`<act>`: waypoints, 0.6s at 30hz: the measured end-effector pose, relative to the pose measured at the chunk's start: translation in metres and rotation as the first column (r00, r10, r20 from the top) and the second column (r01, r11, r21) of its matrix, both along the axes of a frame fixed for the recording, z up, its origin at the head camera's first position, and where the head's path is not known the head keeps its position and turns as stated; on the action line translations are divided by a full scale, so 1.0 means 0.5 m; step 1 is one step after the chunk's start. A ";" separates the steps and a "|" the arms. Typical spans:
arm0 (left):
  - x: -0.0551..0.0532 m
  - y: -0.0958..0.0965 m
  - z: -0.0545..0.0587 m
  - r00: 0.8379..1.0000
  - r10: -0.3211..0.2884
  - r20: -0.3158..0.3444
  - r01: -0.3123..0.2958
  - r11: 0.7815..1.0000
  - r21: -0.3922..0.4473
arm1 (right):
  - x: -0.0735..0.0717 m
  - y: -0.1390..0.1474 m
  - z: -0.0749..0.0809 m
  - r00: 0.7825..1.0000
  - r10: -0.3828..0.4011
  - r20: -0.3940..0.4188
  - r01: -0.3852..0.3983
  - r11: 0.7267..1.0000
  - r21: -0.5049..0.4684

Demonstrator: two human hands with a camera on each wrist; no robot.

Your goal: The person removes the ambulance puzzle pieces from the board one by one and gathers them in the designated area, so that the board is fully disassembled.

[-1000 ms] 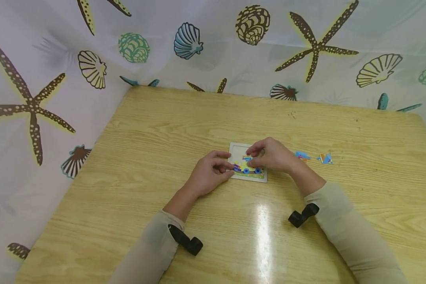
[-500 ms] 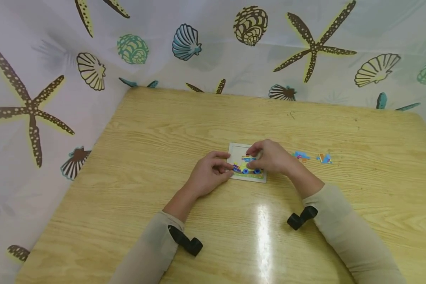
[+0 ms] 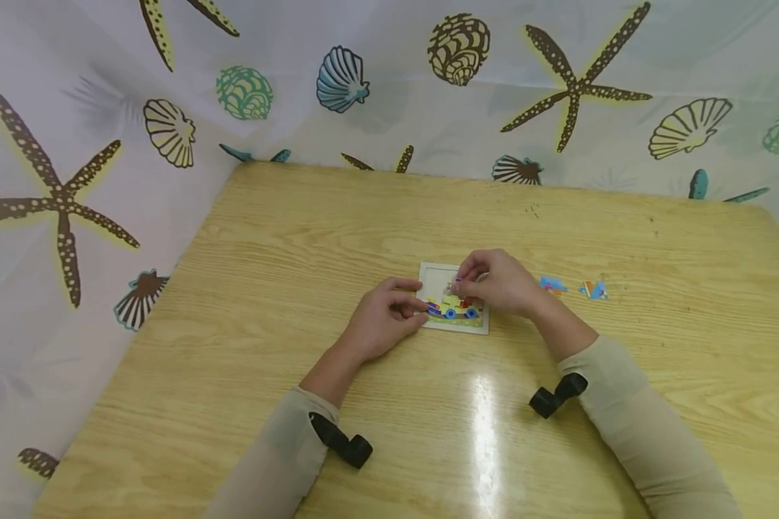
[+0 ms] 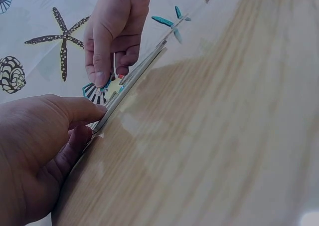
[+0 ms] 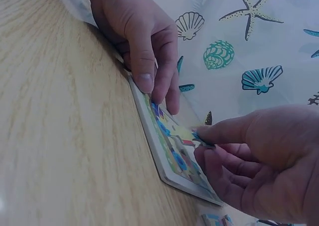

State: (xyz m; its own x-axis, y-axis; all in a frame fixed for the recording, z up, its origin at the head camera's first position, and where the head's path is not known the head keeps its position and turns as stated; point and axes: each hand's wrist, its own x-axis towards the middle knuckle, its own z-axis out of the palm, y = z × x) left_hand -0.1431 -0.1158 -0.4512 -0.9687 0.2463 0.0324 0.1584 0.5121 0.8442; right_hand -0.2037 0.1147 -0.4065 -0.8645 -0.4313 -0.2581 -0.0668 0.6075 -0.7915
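A small picture puzzle board [image 3: 454, 329] with a pale rim lies on the table. A yellow vehicle with blue wheels shows in its lower part, and its upper left is plain white. My left hand [image 3: 387, 317] holds the board's left edge, thumb near the lower corner and fingers on the rim. Over the board's right side, my right hand [image 3: 496, 283] pinches a small puzzle piece [image 5: 203, 139] between thumb and fingers. The piece is tilted and mostly covered by the fingertips. In the left wrist view, the right hand is just above the board.
Two loose groups of blue and orange puzzle pieces, a nearer one [image 3: 552, 285] and a farther one [image 3: 595, 290], lie right of the board on the wooden table [image 3: 266, 238]. A curtain [image 3: 402, 86] printed with shells and starfish hangs behind.
The blue-windowed piece, lying over the vehicle half a second ago, is now tilted up in my right fingers, showing a red patch below. My left hand stays on the board's edge.
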 end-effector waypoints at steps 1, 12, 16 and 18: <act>0.000 0.000 0.000 1.000 0.001 0.002 -0.001 1.000 0.000 | 0.001 0.001 0.001 1.000 -0.003 0.005 0.003 1.000 -0.020; 0.001 0.002 0.001 1.000 0.003 0.005 -0.003 1.000 0.007 | 0.011 0.039 0.006 0.995 -0.008 0.098 0.025 0.985 -0.171; 0.002 0.003 0.002 1.000 0.013 0.019 -0.013 1.000 0.003 | 0.017 0.056 0.002 0.988 -0.030 0.152 0.060 0.978 -0.202; 0.002 0.003 0.002 1.000 0.014 0.024 -0.014 1.000 0.006 | 0.020 0.064 0.000 0.982 -0.049 0.184 0.089 0.973 -0.213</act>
State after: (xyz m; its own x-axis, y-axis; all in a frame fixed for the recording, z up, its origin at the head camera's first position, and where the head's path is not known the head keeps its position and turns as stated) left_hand -0.1421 -0.1142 -0.4505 -0.9725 0.2328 0.0103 0.1308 0.5090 0.8508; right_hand -0.1937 0.1466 -0.4067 -0.8433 -0.4353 -0.3152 0.1221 0.4158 -0.9012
